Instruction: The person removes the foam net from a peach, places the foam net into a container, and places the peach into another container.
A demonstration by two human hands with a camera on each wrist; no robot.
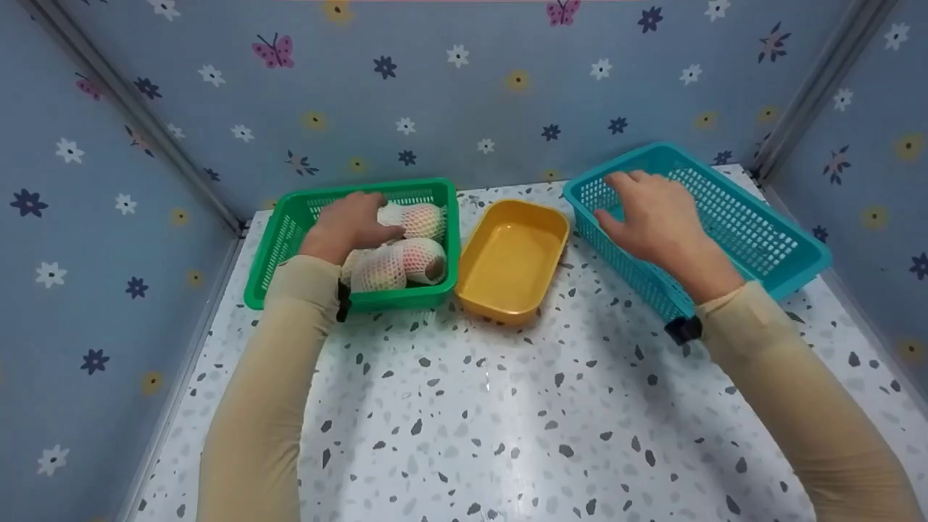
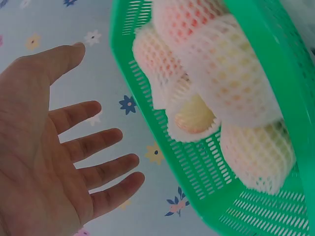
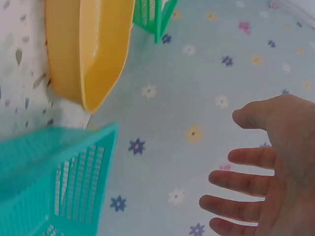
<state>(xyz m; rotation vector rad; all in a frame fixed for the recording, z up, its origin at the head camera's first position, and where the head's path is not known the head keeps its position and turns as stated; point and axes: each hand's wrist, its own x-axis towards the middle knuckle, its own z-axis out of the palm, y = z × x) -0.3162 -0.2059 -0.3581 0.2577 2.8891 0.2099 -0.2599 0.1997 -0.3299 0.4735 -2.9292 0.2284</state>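
My left hand (image 1: 349, 225) hovers over the green basket (image 1: 451, 239), fingers spread and holding nothing. Inside that basket lie several pieces of round fruit (image 2: 231, 69) in white foam nets, pinkish red and pale yellow-green. In the left wrist view the left hand (image 2: 54, 152) is apart from the fruit, its fingers spread. Over the teal basket (image 1: 761, 225) on the right is my right hand (image 1: 656, 214), also spread and holding nothing. The right wrist view shows the right hand (image 3: 275, 172) with separated fingers, touching nothing. Part of the fruit is hidden behind the left hand in the head view.
Between the two baskets sits a yellow tray (image 1: 511, 261) with nothing in it. All three stand on a white speckled table (image 1: 464, 420). Flower-patterned panels (image 1: 478, 94) rise behind and at both sides.
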